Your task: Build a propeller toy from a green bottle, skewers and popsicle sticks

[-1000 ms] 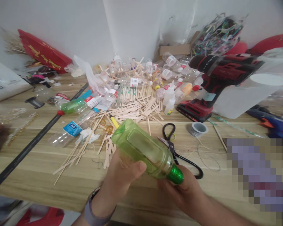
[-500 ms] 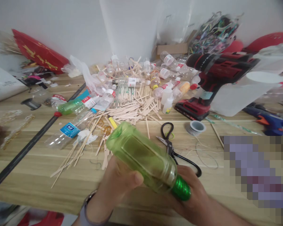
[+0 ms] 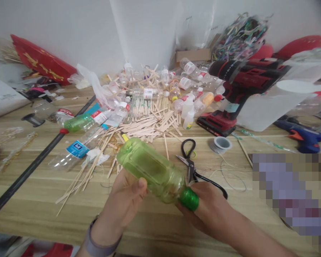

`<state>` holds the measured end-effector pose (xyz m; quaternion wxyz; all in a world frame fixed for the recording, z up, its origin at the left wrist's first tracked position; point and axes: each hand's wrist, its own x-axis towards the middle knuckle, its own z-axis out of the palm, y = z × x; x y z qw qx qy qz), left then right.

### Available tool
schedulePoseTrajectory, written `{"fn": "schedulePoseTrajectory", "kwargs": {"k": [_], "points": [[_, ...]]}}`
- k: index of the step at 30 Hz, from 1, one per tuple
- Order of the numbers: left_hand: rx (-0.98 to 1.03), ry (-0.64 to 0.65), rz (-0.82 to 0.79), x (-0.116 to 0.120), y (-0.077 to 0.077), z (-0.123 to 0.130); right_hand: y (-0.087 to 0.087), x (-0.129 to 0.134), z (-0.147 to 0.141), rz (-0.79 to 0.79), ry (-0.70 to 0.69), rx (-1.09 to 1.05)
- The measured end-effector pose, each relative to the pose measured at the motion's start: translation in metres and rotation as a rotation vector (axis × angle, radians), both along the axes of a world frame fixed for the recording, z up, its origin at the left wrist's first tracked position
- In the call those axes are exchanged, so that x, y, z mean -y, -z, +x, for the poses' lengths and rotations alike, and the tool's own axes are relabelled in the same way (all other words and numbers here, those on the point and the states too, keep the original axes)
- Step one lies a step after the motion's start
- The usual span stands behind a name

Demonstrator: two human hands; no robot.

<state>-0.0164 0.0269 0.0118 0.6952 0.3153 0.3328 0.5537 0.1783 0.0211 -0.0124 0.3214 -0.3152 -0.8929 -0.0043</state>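
Observation:
A translucent green bottle (image 3: pixel 149 167) is held tilted above the near part of the table, its dark green ribbed neck end pointing down to the right. My left hand (image 3: pixel 125 196) grips the bottle's body from below, with the thumb on its near side. At the neck end, my right hand (image 3: pixel 208 210) is closed round the underside and far side; most of its fingers are hidden. Black-handled scissors (image 3: pixel 190 166) lie open just beyond my right hand.
Wooden sticks (image 3: pixel 149 125) and plastic bottles (image 3: pixel 148 93) are heaped behind. A red cordless drill (image 3: pixel 238 89) stands at the right, near a wire spool (image 3: pixel 221 144) and a blue glue gun (image 3: pixel 307 137). A dark rod (image 3: pixel 34 166) crosses the left side.
The green bottle and both hands have moved to the left, and its neck end has risen slightly. Both hands still hold it.

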Motion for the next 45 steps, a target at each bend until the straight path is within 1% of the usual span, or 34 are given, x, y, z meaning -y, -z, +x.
{"fn": "schedulePoseTrajectory", "kwargs": {"k": [2, 5, 8, 10, 12, 14, 18, 21, 25, 30, 33, 38, 45], "points": [[-0.022, -0.019, -0.014, -0.002, 0.000, -0.004, -0.006, -0.004, 0.003, -0.078, -0.022, 0.109], [-0.054, -0.026, -0.042, -0.005, -0.001, -0.007, -0.015, -0.006, 0.007, -0.295, -0.039, 0.208], [-0.075, -0.043, -0.052, -0.007, -0.004, -0.008, -0.020, -0.003, 0.010, -0.491, -0.047, 0.208], [-0.085, -0.048, -0.049, -0.008, -0.006, -0.008, -0.021, -0.001, 0.010, -0.537, -0.036, 0.191], [-0.091, -0.045, -0.034, -0.010, -0.007, -0.008, -0.019, 0.000, 0.008, -0.519, -0.011, 0.193], [-0.089, -0.038, -0.025, -0.011, -0.008, -0.008, -0.015, -0.001, 0.007, -0.469, 0.000, 0.215], [-0.109, -0.021, -0.049, -0.014, -0.007, -0.008, -0.007, -0.006, 0.008, -0.327, -0.005, 0.302], [-0.123, 0.006, -0.045, -0.016, -0.006, -0.008, -0.003, -0.007, 0.011, -0.199, 0.022, 0.326], [-0.098, 0.034, -0.017, -0.019, -0.004, -0.008, 0.000, -0.005, 0.012, -0.099, 0.045, 0.352], [-0.114, -0.008, -0.052, -0.023, -0.002, -0.011, 0.002, -0.007, 0.013, -0.065, 0.039, 0.391], [-0.106, 0.007, -0.051, -0.024, 0.001, -0.010, 0.002, -0.009, 0.014, -0.054, 0.028, 0.364], [-0.099, 0.051, -0.001, -0.024, 0.003, -0.008, 0.002, -0.010, 0.013, -0.035, 0.039, 0.306], [-0.161, 0.036, 0.027, -0.021, 0.003, -0.007, 0.004, -0.007, 0.004, -0.115, 0.073, 0.306]]}}
